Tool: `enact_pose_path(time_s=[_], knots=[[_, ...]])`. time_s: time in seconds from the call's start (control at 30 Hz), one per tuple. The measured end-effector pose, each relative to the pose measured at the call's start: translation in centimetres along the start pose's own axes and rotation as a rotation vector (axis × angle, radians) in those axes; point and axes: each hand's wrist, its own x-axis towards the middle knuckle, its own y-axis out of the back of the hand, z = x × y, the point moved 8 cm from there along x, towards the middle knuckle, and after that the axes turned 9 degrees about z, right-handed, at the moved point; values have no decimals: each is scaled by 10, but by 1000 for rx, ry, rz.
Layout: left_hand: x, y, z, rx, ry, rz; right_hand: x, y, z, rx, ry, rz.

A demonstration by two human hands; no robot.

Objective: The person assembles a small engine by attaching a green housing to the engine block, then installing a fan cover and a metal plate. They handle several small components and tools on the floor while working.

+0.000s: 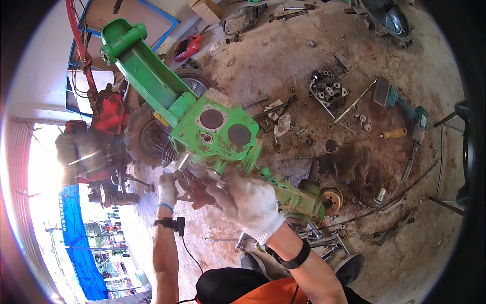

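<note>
A green machine housing (217, 137) with two dark round openings fills the middle, a long green arm-like frame (152, 71) running up and left from it. At its lower left side is my left hand (167, 187) in a white glove, fingers closed beside a short silver metal cylinder (183, 160); what they grip, if anything, is hidden. My right hand (250, 202), in a soiled white glove, is in front of the housing's lower edge. Its fingers are curled near a shiny metal bit (216, 176) but smeared by motion, so its hold is unclear. A narrower green casing (298, 202) extends to the right.
Tools and parts litter the stained floor: an engine part (329, 88), a yellow-handled screwdriver (395, 133), a teal power tool (419, 121) and several sockets. A wheel (147, 137) and red machinery (109, 114) are on the left. A black stool frame (445, 157) stands at right.
</note>
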Motion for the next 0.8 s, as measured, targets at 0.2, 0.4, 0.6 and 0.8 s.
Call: enact_pose_path(time_s=[0.2, 0.4, 0.6, 0.8], knots=[[3, -1, -10, -81, -13, -10, -15, -2, 24, 383, -395, -89], [0, 1, -10, -56, 35, -12, -5, 11, -3, 426, -180, 48], [-10, -3, 7, -52, 16, -24, -28, 6, 23, 546, -393, 63], [-13, -3, 11, -47, 22, -24, -56, 53, 58, 18, -77, 144]])
